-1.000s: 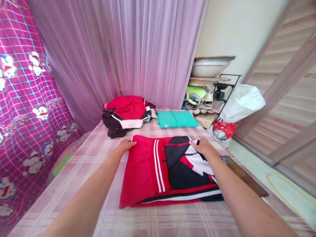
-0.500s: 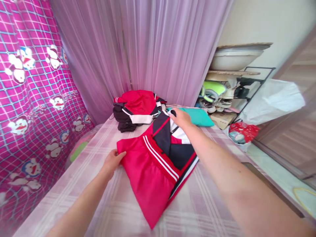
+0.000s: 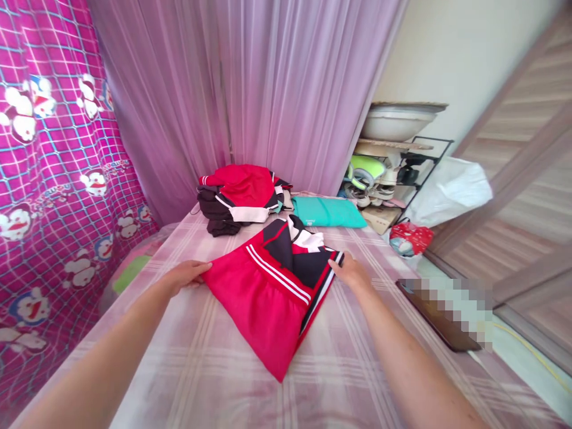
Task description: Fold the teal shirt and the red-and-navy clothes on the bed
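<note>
A red, navy and white track jacket (image 3: 261, 307) lies partly folded on the plaid bedsheet (image 3: 214, 381). Its red section, with a white-striped ribbed band, is turned across the navy part. At the jacket's left corner, my left hand (image 3: 190, 275) pinches the red cloth between thumb and fingers. On the other side, my right hand (image 3: 352, 271) grips the navy edge with its white and red stripe. The white and navy collar end is bunched at the far side, with no hand on it.
Behind the jacket sits a pile of red and dark clothes (image 3: 248, 190), with a turquoise packet (image 3: 330, 213) beside it. A dark flat device (image 3: 429, 316) with a cable rests at the bed's right edge. Past it stands a shoe rack (image 3: 388, 173). Purple curtains (image 3: 277, 89) hang behind.
My right hand has left the collar end and come nearer, now gripping the striped side edge. The collar end has slumped into a bunch. My left hand still holds the left corner.
</note>
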`<state>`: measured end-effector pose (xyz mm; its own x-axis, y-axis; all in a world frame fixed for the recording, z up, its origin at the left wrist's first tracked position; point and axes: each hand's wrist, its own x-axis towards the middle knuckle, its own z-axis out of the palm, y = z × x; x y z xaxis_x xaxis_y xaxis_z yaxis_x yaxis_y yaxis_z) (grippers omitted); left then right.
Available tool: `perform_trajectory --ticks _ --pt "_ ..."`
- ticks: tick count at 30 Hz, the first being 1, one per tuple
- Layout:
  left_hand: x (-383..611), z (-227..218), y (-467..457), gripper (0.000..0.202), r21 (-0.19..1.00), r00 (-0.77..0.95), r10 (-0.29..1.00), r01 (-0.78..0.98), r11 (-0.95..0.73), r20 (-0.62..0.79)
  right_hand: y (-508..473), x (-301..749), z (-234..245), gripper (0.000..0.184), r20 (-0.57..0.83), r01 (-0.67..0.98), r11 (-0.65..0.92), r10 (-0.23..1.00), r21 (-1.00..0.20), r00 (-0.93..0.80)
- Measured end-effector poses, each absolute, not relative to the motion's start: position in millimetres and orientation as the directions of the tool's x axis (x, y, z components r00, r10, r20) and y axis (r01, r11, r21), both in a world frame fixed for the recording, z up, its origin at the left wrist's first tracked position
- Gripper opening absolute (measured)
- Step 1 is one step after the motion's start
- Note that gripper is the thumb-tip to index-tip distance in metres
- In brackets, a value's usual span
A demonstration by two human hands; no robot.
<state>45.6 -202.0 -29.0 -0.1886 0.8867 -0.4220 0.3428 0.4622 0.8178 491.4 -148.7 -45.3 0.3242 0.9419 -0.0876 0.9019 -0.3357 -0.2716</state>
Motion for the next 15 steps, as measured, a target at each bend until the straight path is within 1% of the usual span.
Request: perform_trajectory --ticks 2,5,8,10,11,13,15 --pt "44 -31 -201 0.062 0.802 -0.170 0.894 0.397 0.446 -0.414 -156 489 -49 0.069 -0.136 0.897 -0.335 0.942 -0.287 0.308" --pt "41 -32 -217 0.060 0.756 -0.140 0.894 0.487 0.437 -0.426 -153 474 -46 0.065 -0.114 0.913 -0.273 0.962 -0.304 0.250" --pt "41 -29 -249 0.057 0.706 -0.039 0.880 0.580 0.406 -0.474 -139 463 -36 0.061 0.019 0.931 -0.159 0.984 -0.329 0.175" --pt "44 -26 -272 0.056 0.692 0.090 0.847 0.624 0.362 -0.524 -125 461 -30 0.060 0.118 0.931 -0.081 0.984 -0.356 0.131" --pt "45 -24 -281 0.055 0.690 0.157 0.821 0.640 0.339 -0.549 -118 462 -28 0.061 0.140 0.925 -0.057 0.983 -0.375 0.117" --pt "49 -19 -291 0.054 0.666 0.240 0.759 0.675 0.318 -0.605 -104 465 -30 0.062 0.107 0.891 -0.057 0.987 -0.450 0.117" --pt "51 -12 -287 0.057 0.625 0.235 0.721 0.705 0.335 -0.652 -94 469 -38 0.060 0.035 0.838 -0.090 0.991 -0.539 0.129"
